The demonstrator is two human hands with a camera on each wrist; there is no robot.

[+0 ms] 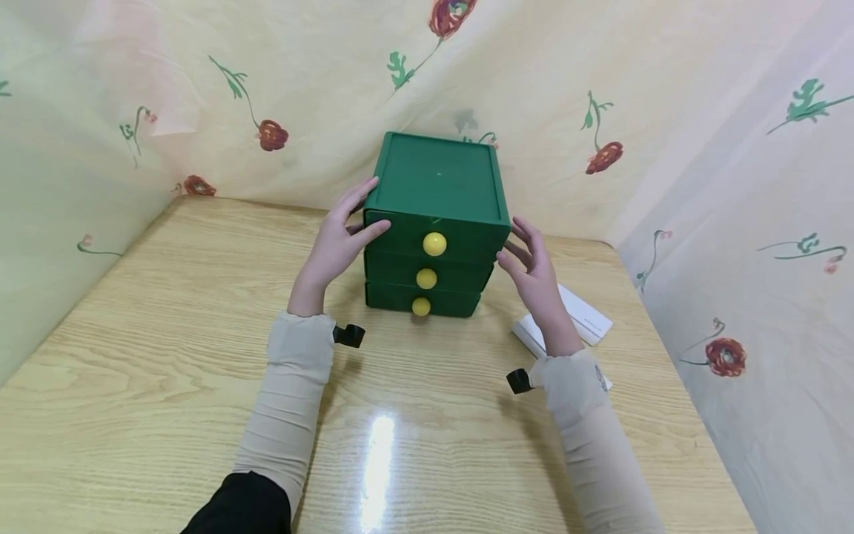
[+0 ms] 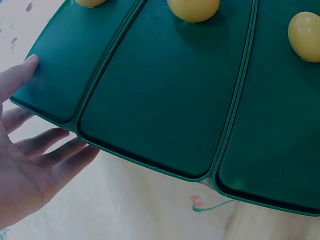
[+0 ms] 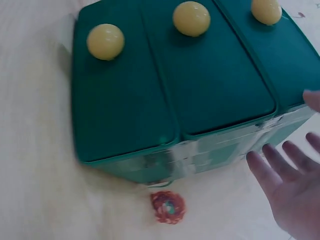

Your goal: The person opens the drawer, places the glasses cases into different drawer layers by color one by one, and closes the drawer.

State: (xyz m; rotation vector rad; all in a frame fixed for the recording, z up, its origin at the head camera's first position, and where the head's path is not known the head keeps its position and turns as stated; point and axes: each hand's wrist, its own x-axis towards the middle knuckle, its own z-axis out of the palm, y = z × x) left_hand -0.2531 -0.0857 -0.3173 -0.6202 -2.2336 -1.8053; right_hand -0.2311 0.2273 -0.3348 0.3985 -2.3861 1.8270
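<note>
A small green chest of drawers [image 1: 437, 178] stands on the table, its three drawers closed, each with a round yellow knob [image 1: 434, 244]. At its upper left edge is my left hand [image 1: 338, 241], the thumb on the front of the top drawer and the fingers reaching along the side. In the left wrist view, the left hand's fingers [image 2: 55, 150] look loosely extended beside the green side wall. My right hand [image 1: 536, 278] is by the upper right corner, fingers spread. In the right wrist view, the right hand [image 3: 295, 185] appears slightly apart from the chest's clear-taped side.
White flat boxes [image 1: 579, 315] lie on the wooden table [image 1: 167, 356] to the right, partly hidden behind the right forearm. A floral cloth [image 1: 320, 96] hangs close behind the chest and along both sides of the table.
</note>
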